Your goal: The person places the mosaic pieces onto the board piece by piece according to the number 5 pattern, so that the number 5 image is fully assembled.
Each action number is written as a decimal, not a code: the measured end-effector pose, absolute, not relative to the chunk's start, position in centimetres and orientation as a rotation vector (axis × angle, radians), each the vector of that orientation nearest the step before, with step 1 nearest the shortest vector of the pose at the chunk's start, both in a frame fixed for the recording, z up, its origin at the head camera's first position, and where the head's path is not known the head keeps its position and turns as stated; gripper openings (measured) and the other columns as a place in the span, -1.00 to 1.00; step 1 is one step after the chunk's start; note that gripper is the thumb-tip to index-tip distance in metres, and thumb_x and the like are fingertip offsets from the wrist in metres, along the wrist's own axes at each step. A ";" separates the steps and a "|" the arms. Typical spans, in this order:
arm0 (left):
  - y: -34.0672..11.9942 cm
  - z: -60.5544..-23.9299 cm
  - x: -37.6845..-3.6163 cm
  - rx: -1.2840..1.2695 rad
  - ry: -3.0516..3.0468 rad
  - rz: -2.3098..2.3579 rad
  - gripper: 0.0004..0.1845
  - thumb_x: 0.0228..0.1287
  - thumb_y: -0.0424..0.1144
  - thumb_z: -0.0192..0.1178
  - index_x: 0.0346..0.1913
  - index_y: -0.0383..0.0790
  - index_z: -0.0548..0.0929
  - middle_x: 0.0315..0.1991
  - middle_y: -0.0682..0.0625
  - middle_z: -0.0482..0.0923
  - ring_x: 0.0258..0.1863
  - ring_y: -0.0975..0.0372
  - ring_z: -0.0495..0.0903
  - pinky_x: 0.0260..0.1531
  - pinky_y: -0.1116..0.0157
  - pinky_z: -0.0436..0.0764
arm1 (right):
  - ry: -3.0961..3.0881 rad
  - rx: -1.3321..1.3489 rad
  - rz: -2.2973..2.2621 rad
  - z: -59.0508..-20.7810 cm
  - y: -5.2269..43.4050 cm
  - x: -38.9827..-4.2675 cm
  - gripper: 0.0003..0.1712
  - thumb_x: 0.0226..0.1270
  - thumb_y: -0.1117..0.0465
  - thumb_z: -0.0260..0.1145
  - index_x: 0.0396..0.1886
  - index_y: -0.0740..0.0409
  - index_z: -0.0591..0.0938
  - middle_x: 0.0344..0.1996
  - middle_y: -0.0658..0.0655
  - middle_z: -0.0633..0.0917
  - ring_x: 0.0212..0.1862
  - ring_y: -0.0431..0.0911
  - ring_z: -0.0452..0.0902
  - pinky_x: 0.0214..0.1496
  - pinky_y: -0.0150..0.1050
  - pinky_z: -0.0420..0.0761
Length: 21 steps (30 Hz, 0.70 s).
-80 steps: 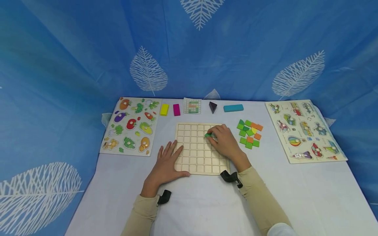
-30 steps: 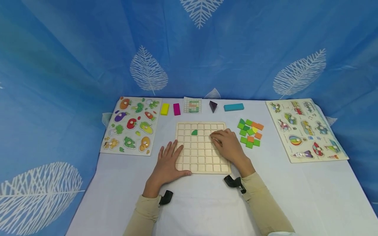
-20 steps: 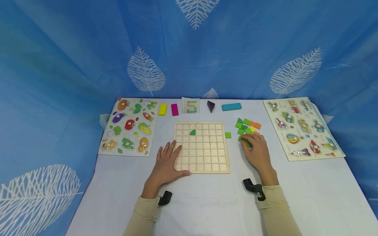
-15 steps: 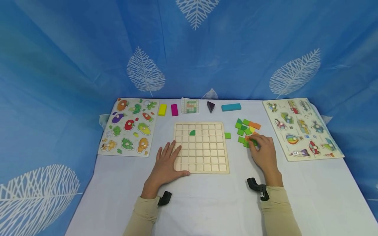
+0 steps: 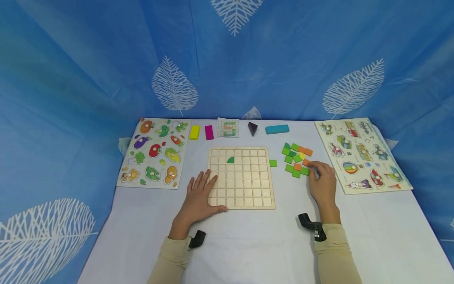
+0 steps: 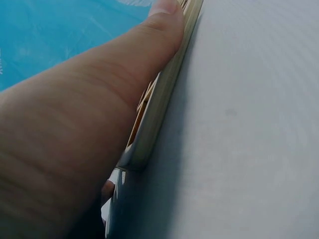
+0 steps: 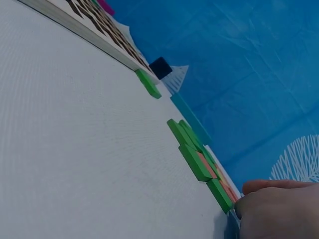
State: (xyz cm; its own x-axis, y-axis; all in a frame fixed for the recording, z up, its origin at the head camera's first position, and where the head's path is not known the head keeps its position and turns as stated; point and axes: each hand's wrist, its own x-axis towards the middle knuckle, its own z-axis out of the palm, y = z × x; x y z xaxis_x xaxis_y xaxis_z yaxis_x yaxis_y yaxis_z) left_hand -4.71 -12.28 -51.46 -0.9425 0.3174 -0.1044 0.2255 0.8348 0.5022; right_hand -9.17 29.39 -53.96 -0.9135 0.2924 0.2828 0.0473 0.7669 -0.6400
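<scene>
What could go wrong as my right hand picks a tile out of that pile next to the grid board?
The right hand reaches an orange tile at the edge of a tightly packed tile pile; lifting it could drag or scatter neighbouring tiles. A lone green tile lies beside the grid board and might get knocked on the way back. The left hand only rests flat on the board's corner, so the board may slide.

Beige long sleeves (image 5: pixel 333 252) — black wrist-worn cameras (image 5: pixel 311 227).
</scene>
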 end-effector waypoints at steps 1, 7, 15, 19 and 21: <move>-12.3 -51.5 -4.7 0.422 2.831 0.740 0.22 -0.08 0.43 0.44 0.60 -0.07 0.21 0.69 -0.09 -0.10 0.67 -0.07 -0.15 0.60 -0.19 -0.19 | -2.603 -0.275 0.930 -53.9 29.4 -9.2 -0.75 0.46 0.38 0.20 0.02 0.30 0.71 0.12 0.34 0.67 0.15 0.24 0.47 0.18 0.13 0.44; -12.2 -51.4 -4.8 0.416 2.822 0.746 0.22 -0.08 0.42 0.44 0.61 -0.08 0.21 0.69 -0.09 -0.10 0.67 -0.07 -0.16 0.60 -0.18 -0.20 | -2.657 -0.330 0.933 -53.7 29.4 -9.3 -0.69 0.49 0.34 0.19 0.14 0.27 0.67 0.19 0.31 0.64 0.16 0.20 0.48 0.18 0.11 0.49; -12.1 -51.3 -4.8 0.421 2.831 0.750 0.21 -0.08 0.41 0.45 0.60 -0.10 0.22 0.68 -0.12 -0.08 0.67 -0.09 -0.14 0.59 -0.20 -0.17 | -2.698 -0.307 0.896 -53.7 29.8 -9.7 -0.65 0.50 0.28 0.23 0.20 0.24 0.66 0.26 0.28 0.62 -0.01 0.15 0.54 -0.01 -0.07 0.45; -12.2 -51.6 -4.8 0.411 2.821 0.742 0.22 -0.07 0.43 0.43 0.61 -0.07 0.20 0.69 -0.09 -0.11 0.68 -0.06 -0.17 0.61 -0.18 -0.20 | -2.731 -0.297 0.875 -53.7 29.9 -10.0 -0.66 0.50 0.27 0.25 0.20 0.19 0.67 0.24 0.28 0.64 -0.09 0.13 0.51 -0.08 -0.10 0.39; -12.2 -51.7 -4.8 0.414 2.824 0.746 0.23 -0.08 0.43 0.43 0.61 -0.07 0.20 0.68 -0.10 -0.09 0.68 -0.07 -0.16 0.60 -0.18 -0.20 | -2.746 -0.304 0.860 -53.6 29.9 -10.1 -0.68 0.50 0.27 0.25 0.17 0.18 0.67 0.21 0.29 0.66 -0.10 0.13 0.51 -0.08 -0.09 0.40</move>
State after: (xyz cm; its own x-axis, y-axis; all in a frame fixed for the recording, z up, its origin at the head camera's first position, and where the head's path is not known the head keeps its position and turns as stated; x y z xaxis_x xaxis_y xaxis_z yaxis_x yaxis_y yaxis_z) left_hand -4.82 -12.24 -51.72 -0.9426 0.3144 -0.1122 0.2179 0.8342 0.5067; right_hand -10.14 29.92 -53.63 -0.9477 0.2692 0.1713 0.1233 0.8042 -0.5814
